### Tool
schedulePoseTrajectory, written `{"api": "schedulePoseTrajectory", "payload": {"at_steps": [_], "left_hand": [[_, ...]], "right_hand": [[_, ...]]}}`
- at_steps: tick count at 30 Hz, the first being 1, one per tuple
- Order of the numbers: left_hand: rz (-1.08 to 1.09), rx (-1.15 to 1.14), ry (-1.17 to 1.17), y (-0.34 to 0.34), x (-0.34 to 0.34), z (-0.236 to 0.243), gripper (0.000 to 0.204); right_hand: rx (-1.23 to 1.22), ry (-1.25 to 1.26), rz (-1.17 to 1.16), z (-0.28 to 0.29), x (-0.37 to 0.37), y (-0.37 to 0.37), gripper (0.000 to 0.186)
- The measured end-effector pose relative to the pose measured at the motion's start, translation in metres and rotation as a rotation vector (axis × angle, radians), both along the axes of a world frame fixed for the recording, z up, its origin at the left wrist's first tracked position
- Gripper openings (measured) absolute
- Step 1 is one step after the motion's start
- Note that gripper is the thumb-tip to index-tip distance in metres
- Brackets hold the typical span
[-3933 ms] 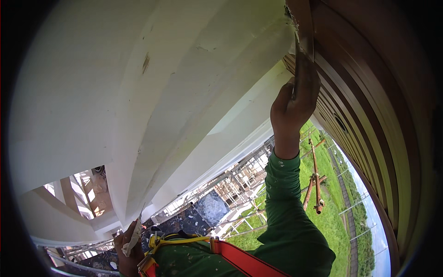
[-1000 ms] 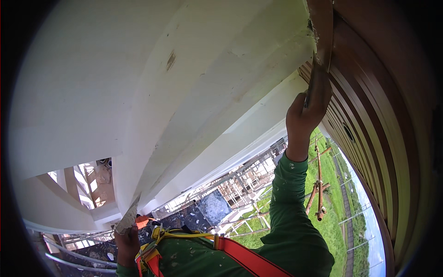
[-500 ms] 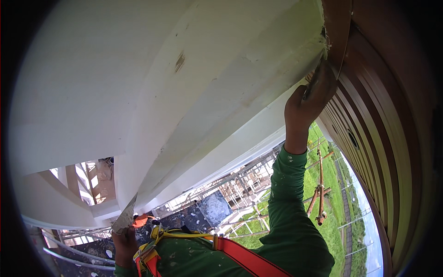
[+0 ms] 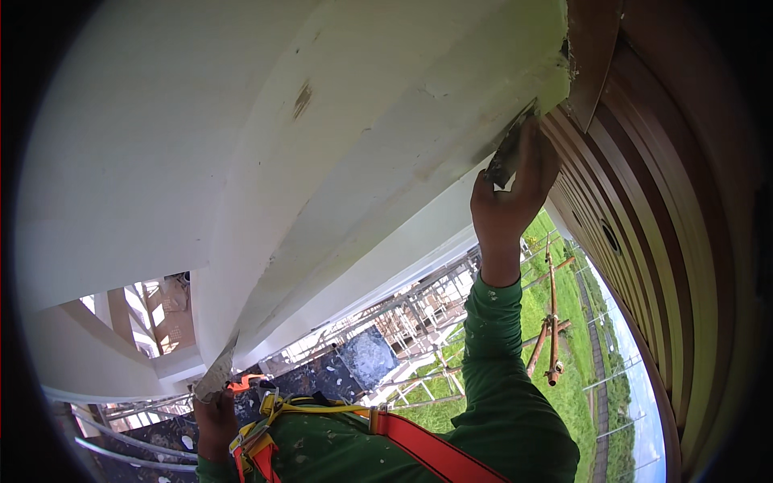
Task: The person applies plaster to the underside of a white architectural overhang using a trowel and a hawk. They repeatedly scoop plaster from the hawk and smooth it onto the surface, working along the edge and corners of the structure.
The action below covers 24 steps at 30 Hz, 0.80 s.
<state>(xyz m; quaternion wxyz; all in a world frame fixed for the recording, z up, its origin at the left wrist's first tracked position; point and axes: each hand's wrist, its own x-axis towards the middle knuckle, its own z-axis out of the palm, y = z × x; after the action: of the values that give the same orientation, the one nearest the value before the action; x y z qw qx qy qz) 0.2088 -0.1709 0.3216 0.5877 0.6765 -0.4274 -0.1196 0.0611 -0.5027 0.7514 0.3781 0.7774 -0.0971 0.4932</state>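
Note:
My right hand (image 4: 511,205) is raised at the upper right, closed around a dark putty knife (image 4: 507,153). That blade is pressed along the lower edge of the pale painted beam (image 4: 411,153), close to its end by the brown trim (image 4: 592,56). Low at the left, my left hand (image 4: 215,423) is closed on a second, wider putty knife (image 4: 216,377), its blade smeared with pale filler and pointing up. The left hand's grip is partly hidden by the blade. Along the beam are faint smears and a brown scuffed patch (image 4: 303,98).
Brown ribbed cladding (image 4: 644,185) curves down the right side. Below are a paint-spotted dark platform (image 4: 322,378), scaffolding (image 4: 427,314), rusty pipes (image 4: 553,322) and grass. A red and yellow harness (image 4: 435,447) crosses my green-sleeved body. The white structure has an opening (image 4: 149,314) at left.
My right hand has slid left and slightly down along the beam's edge with its putty knife, away from the brown trim. The left hand has stayed nearly still.

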Motion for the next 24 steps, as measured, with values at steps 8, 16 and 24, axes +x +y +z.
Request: {"api": "schedulePoseTrajectory", "payload": {"at_steps": [8,16,24], "left_hand": [[0.030,-0.024,-0.024,0.000,-0.010,0.010,0.014],[0.025,0.041,0.006,0.008,-0.012,0.001,0.014],[0.070,-0.043,0.005,0.019,-0.007,-0.008,0.012]], "right_hand": [[0.057,0.009,0.077,-0.006,-0.027,0.021,0.067],[0.007,-0.038,0.071,0.050,-0.009,0.024,0.061],[0.050,0.024,0.026,0.036,-0.005,0.028,0.064]]}}
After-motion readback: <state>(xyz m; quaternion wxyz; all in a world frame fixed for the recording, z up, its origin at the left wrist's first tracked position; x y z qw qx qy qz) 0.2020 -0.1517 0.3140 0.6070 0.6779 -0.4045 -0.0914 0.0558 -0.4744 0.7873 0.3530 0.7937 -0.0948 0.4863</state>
